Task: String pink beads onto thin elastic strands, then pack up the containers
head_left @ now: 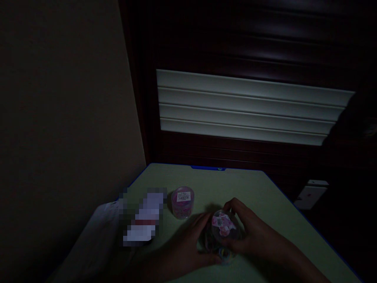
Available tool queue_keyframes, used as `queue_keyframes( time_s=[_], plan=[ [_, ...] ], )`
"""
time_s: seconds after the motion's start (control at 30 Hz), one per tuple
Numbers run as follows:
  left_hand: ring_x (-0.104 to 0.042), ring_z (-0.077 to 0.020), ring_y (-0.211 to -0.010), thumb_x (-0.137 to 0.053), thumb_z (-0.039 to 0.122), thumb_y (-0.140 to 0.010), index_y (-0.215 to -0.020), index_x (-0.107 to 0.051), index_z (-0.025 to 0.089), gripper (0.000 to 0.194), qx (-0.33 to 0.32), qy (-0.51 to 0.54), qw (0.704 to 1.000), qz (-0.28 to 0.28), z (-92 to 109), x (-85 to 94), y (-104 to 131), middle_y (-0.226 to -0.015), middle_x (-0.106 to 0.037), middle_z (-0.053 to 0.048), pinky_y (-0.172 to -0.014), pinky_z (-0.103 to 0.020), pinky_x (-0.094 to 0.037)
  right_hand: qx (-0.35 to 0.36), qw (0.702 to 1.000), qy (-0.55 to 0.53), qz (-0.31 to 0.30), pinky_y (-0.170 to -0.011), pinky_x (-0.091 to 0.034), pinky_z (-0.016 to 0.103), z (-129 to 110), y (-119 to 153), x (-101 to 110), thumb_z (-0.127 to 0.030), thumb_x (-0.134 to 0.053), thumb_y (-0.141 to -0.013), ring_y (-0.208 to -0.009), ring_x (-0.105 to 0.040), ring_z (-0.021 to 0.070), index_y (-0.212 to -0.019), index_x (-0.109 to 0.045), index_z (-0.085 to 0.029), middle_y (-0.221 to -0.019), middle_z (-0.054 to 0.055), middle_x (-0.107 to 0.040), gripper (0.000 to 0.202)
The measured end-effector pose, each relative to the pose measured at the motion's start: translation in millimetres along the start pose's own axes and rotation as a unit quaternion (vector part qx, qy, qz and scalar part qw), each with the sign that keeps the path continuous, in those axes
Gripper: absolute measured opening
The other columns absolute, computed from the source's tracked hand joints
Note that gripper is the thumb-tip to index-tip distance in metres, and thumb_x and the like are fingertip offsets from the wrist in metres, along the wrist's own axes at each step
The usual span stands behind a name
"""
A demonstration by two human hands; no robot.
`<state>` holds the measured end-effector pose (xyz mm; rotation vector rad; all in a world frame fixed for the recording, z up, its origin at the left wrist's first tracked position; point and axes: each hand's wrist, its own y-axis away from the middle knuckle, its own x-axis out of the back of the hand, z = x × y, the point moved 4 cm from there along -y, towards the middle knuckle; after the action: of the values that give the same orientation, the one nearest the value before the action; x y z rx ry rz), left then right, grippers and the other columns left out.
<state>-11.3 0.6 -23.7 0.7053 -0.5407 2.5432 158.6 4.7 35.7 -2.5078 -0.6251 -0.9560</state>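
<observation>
A clear round plastic tub (226,255) stands near the front of the table, with small coloured loops showing dimly inside it. My left hand (196,247) is closed round its left side, thumb low at the front. On top is a clear lid (216,235) bearing a pink sticker with a barcode; it looks slightly tilted, and I cannot tell if it is seated. The fingers and thumb of my right hand (246,232) grip this lid at its rim. A second clear tub (182,208), pinkish with a white label on top, stands apart to the left.
The pale green table (235,184) has a blue edge. On its left lie a pixelated item (147,216) and white paper (91,232). A wall rises at the left, and dark panels with white slats (241,106) stand behind. A white box (311,195) is beyond the right edge.
</observation>
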Motion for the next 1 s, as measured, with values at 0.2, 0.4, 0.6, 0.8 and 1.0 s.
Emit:
queue_keyframes(
  time_s=[0.2, 0.4, 0.6, 0.8, 1.0],
  plan=[
    [-0.037, -0.029, -0.12, -0.074, 0.037, -0.06, -0.132, -0.03, 0.027, 0.085, 0.002, 0.003, 1.0, -0.002, 0, -1.1, 0, -0.133, -0.039, -0.008, -0.1, -0.044, -0.03, -0.003, 0.999, 0.033, 0.027, -0.071, -0.042, 0.029, -3, 0, -3, -0.03, -0.067, -0.064, -0.084, -0.049, 0.0174, -0.096, -0.046, -0.02, -0.093, 0.002, -0.05, 0.039],
    [-0.035, -0.0295, -0.122, -0.075, 0.037, -0.06, -0.132, -0.029, 0.028, 0.087, 0.007, 0.002, 1.0, 0.002, -1, -1.4, 0, -0.135, -0.037, -0.007, -0.101, -0.044, -0.029, 0.004, 0.996, 0.085, 0.039, -0.073, -0.041, 0.032, -6, -2, -5, -0.034, -0.066, -0.066, -0.087, -0.048, 0.0198, -0.096, -0.05, -0.019, -0.093, 0.005, -0.048, 0.037],
    [-0.036, -0.0293, -0.121, -0.075, 0.039, -0.059, -0.132, -0.029, 0.028, 0.087, 0.011, 0.0, 1.0, 0.0, -4, -2.1, 0, -0.134, -0.038, -0.008, -0.101, -0.045, -0.029, 0.006, 0.993, 0.107, 0.049, -0.072, -0.041, 0.033, -5, -1, -6, -0.039, -0.066, -0.066, -0.086, -0.049, 0.0208, -0.1, -0.05, -0.018, -0.094, 0.006, -0.05, 0.043],
    [-0.036, -0.0291, -0.121, -0.074, 0.04, -0.06, -0.133, -0.028, 0.028, 0.088, 0.0, -0.003, 1.0, -0.003, -1, -1.1, 0, -0.134, -0.038, -0.008, -0.101, -0.044, -0.029, -0.006, 0.993, 0.115, 0.034, -0.08, -0.042, 0.038, -4, -2, -1, -0.056, -0.069, -0.057, -0.094, -0.05, 0.0252, -0.111, -0.051, -0.018, -0.103, 0.009, -0.053, 0.068],
    [-0.039, -0.0292, -0.118, -0.073, 0.04, -0.061, -0.13, -0.032, 0.026, 0.081, 0.01, -0.017, 1.0, -0.001, 1, 0.7, 1, -0.131, -0.041, -0.008, -0.099, -0.045, -0.032, 0.015, 0.995, 0.097, 0.015, -0.099, -0.031, 0.044, 5, -2, 1, -0.061, -0.069, -0.053, -0.119, -0.037, 0.0295, -0.132, -0.035, -0.02, -0.131, 0.013, -0.04, 0.095]
  ],
)
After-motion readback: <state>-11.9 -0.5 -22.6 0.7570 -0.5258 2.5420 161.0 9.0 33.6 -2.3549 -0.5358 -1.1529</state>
